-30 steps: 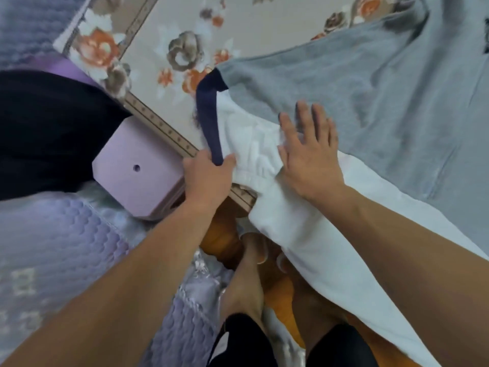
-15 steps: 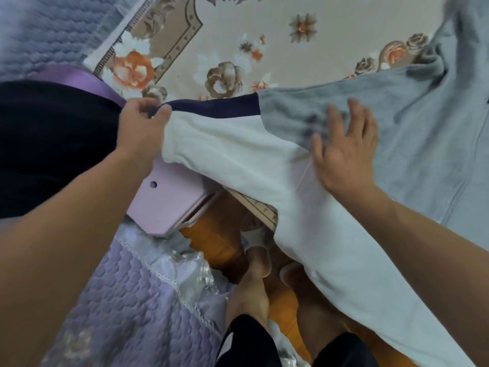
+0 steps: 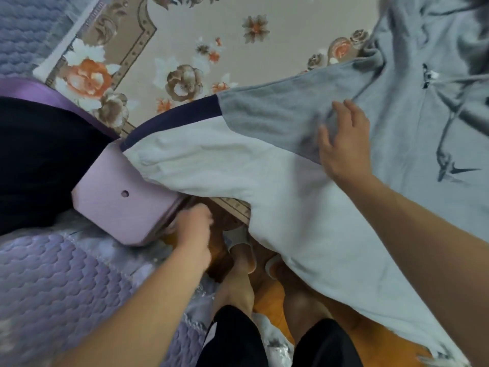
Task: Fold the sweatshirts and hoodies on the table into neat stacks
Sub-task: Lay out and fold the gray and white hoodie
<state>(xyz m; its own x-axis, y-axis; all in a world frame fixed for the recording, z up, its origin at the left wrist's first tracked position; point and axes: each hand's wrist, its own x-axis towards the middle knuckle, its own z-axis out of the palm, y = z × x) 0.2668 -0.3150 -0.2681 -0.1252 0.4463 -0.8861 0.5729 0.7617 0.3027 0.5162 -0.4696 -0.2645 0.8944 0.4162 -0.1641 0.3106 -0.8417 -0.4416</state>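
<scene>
A white sweatshirt [image 3: 264, 178] with a navy band [image 3: 174, 119] lies spread leftward over the table edge, its corner resting on a pink board [image 3: 113, 192]. A grey sleeve [image 3: 275, 120] of the grey hoodie [image 3: 412, 128] crosses the sweatshirt's upper part. My right hand [image 3: 344, 144] rests flat on that sleeve, fingers apart. My left hand [image 3: 194, 229] is low at the table's front edge, under the white fabric's lower border and beside the board. It is blurred, its fingers look curled, and I cannot make out anything in it.
A floral tablecloth [image 3: 185, 35] covers the table. A dark garment [image 3: 39, 154] lies at the left on a purple band [image 3: 39, 88]. A quilted lilac cover [image 3: 53, 287] fills the lower left. My legs and slippered feet [image 3: 238, 247] stand on an orange floor below.
My left hand drew the navy edge out to the left, let it go and dropped to the table's front edge. The right hand slid right along the grey sleeve.
</scene>
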